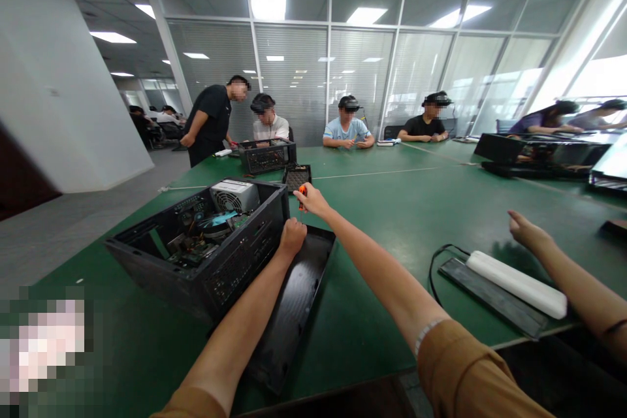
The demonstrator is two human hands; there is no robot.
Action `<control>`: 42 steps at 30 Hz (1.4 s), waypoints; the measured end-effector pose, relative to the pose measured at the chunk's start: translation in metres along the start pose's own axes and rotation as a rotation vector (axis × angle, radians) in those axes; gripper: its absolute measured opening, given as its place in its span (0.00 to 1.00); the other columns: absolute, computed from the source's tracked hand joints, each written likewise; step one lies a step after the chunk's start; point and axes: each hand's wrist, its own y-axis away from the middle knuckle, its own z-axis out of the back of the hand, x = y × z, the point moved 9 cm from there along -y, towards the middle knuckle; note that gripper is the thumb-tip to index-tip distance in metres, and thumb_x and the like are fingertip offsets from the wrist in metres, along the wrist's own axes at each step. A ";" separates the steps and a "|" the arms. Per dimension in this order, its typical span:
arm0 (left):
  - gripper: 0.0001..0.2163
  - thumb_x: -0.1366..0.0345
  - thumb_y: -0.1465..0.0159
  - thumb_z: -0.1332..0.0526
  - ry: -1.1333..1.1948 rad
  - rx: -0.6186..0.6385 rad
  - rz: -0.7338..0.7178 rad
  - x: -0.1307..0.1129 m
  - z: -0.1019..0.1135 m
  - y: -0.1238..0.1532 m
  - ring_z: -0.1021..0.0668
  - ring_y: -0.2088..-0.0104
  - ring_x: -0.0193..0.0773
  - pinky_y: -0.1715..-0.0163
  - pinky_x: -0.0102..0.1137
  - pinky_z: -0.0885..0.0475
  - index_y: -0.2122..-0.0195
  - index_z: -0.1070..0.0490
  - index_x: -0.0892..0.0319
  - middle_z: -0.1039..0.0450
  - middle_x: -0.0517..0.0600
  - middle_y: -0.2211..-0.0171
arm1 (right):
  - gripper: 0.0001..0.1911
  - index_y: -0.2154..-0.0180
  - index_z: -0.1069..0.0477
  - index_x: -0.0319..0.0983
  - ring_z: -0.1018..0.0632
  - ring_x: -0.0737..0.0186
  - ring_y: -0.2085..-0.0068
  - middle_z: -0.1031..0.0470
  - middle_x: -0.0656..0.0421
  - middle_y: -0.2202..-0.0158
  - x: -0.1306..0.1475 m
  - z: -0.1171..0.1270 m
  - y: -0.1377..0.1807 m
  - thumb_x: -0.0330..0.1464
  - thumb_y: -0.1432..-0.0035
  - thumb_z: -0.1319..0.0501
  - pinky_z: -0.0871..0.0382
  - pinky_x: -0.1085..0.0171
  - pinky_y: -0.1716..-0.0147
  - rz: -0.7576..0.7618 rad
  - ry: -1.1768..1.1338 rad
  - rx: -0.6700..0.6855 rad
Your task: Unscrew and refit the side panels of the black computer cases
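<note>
An open black computer case [255, 241] lies on the table in front of me, its power supply [235, 196] and circuit boards showing inside. My right hand [314, 201] grips an orange-handled screwdriver [302, 197], whose shaft points down beside the case's near-right corner. Just under it, my left hand [294, 236] is closed at the side of the case; what its fingers hold, if anything, is hidden. A long black panel [294, 313] rests on the table beneath my left forearm, alongside the case.
A white power strip [516, 284] and a dark flat strip [492, 300] lie right, near another person's hand [529, 232]. Beyond my case stand a second computer case [267, 157] and a small black part [297, 177]. More opened equipment [539, 153] is at far right. Several people sit opposite.
</note>
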 end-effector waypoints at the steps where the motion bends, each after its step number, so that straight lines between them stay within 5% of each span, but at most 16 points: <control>1: 0.10 0.76 0.41 0.50 -0.001 -0.001 0.000 0.000 0.000 0.000 0.34 0.65 0.44 0.68 0.36 0.44 0.72 0.30 0.65 0.32 0.58 0.74 | 0.14 0.66 0.43 0.40 0.33 0.72 0.84 0.33 0.65 0.78 -0.001 0.000 0.000 0.43 0.46 0.47 0.40 0.72 0.83 -0.009 0.006 -0.013; 17: 0.09 0.76 0.42 0.50 -0.008 -0.011 0.024 0.002 0.000 0.001 0.34 0.64 0.44 0.68 0.36 0.43 0.71 0.30 0.66 0.32 0.58 0.73 | 0.08 0.67 0.43 0.40 0.32 0.72 0.85 0.33 0.66 0.79 -0.008 -0.006 -0.005 0.37 0.41 0.54 0.38 0.72 0.83 -0.071 -0.036 0.054; 28: 0.09 0.77 0.43 0.49 -0.051 -0.058 0.012 -0.002 0.012 0.001 0.33 0.67 0.43 0.69 0.35 0.42 0.74 0.30 0.65 0.33 0.56 0.75 | 0.16 0.67 0.46 0.40 0.30 0.69 0.85 0.34 0.67 0.83 -0.014 -0.006 -0.003 0.43 0.48 0.43 0.38 0.72 0.87 -0.128 -0.127 -0.016; 34: 0.10 0.77 0.42 0.50 -0.030 -0.052 0.018 0.000 0.007 0.001 0.33 0.67 0.43 0.69 0.35 0.42 0.73 0.30 0.65 0.32 0.57 0.74 | 0.12 0.67 0.43 0.40 0.31 0.73 0.85 0.31 0.65 0.76 -0.007 -0.003 -0.001 0.41 0.45 0.46 0.37 0.73 0.86 -0.061 -0.159 -0.007; 42: 0.11 0.77 0.42 0.51 -0.029 -0.043 0.016 0.002 0.003 0.001 0.33 0.67 0.43 0.69 0.35 0.42 0.72 0.29 0.65 0.32 0.56 0.74 | 0.10 0.70 0.42 0.39 0.33 0.74 0.85 0.33 0.66 0.80 -0.009 -0.004 -0.001 0.39 0.42 0.50 0.39 0.74 0.85 -0.068 -0.111 0.028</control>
